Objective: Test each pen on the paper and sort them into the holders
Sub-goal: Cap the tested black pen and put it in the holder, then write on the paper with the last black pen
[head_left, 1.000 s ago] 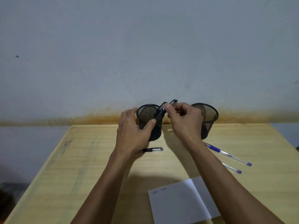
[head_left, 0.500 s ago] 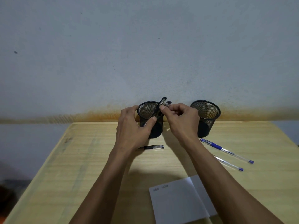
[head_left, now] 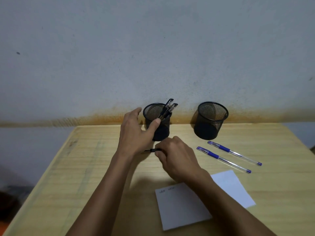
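Setting: a pale wooden table (head_left: 68,176) stands against a grey wall (head_left: 153,48) with a rust-coloured stain along its base.
Left holder: a black mesh cup (head_left: 157,123) stands at the far edge of the table; two black pens (head_left: 167,109) lean in it, caps up and tilted to the right.
Right holder: a second black mesh cup (head_left: 210,120) stands well apart to the right; no pen shows above its rim.
Left hand: the left hand (head_left: 134,133) is beside the left holder, fingers relaxed and spread, thumb lying against the cup's front wall.
Right hand: the right hand (head_left: 175,157) is low on the table in front of the left holder, fingers curled round a black pen (head_left: 152,150) that lies on the wood; only the pen's left end shows.
Blue pens: two clear pens with blue grips (head_left: 221,158) (head_left: 233,152) lie side by side to the right, near the right holder.
Paper: a white sheet (head_left: 180,206) lies near the table's front edge, partly under the right forearm, with small marks at its top left.
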`<state>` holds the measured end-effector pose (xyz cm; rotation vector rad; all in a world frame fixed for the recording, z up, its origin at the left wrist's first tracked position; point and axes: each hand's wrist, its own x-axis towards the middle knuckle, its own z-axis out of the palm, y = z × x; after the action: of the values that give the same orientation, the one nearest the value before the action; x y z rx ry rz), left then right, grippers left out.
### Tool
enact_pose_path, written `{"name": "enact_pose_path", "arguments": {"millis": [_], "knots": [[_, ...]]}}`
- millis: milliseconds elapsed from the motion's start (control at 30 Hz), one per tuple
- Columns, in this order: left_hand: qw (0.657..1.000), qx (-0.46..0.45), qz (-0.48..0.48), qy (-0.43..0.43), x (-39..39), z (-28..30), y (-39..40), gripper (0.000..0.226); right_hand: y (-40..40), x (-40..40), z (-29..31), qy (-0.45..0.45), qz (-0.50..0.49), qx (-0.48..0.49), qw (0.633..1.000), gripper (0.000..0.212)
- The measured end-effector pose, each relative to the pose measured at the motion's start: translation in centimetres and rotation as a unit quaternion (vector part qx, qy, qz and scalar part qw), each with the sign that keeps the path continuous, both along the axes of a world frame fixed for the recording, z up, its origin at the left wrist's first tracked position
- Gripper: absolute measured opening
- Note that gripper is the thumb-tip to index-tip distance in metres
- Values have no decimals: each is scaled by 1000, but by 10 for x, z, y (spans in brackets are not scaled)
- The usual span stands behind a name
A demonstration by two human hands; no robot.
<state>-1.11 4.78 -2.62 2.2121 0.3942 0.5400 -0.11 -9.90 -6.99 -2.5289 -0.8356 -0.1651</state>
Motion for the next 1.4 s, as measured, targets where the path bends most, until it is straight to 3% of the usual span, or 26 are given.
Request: {"name": "enact_pose_path", "arguments": {"millis": [267,367,433,500,567,667,900,1167,1233,1300,1333,1400], "knots": [[994,-42,72,-77,-70,-3,6,49,8,-5,3,-93,62,-94,989,18],[983,-79,103,-128,-103,-3,-2,39,1,-13,9,-19,61,-38,997,24],[981,-92,104,-136,-119,-4,-10,35,-6,-25,22,64,38,87,993,26],[985,-84,78,-130,-132,-5,-22,33,-17,-44,35,176,-2,254,951,21],[990,-54,29,-125,-144,-7,-35,34,-29,-65,46,289,-25,388,875,11],[992,-8,-51,-115,-158,-9,-56,32,-48,-91,49,339,-47,478,809,15],[990,10,-75,-115,-180,-8,-90,16,-79,-129,46,325,-70,510,794,11],[983,63,-85,-148,-197,-8,-104,11,-102,-149,47,308,-45,486,816,6],[980,89,-73,-162,-201,-10,-104,11,-103,-144,48,336,-83,541,767,9],[983,84,-30,-162,-209,-13,-94,10,-117,-124,54,344,-158,632,676,9],[985,75,-1,-157,-212,-16,-85,10,-128,-111,57,328,-187,653,657,9],[989,58,42,-130,-214,-19,-64,8,-148,-91,61,305,-206,648,667,8]]}}
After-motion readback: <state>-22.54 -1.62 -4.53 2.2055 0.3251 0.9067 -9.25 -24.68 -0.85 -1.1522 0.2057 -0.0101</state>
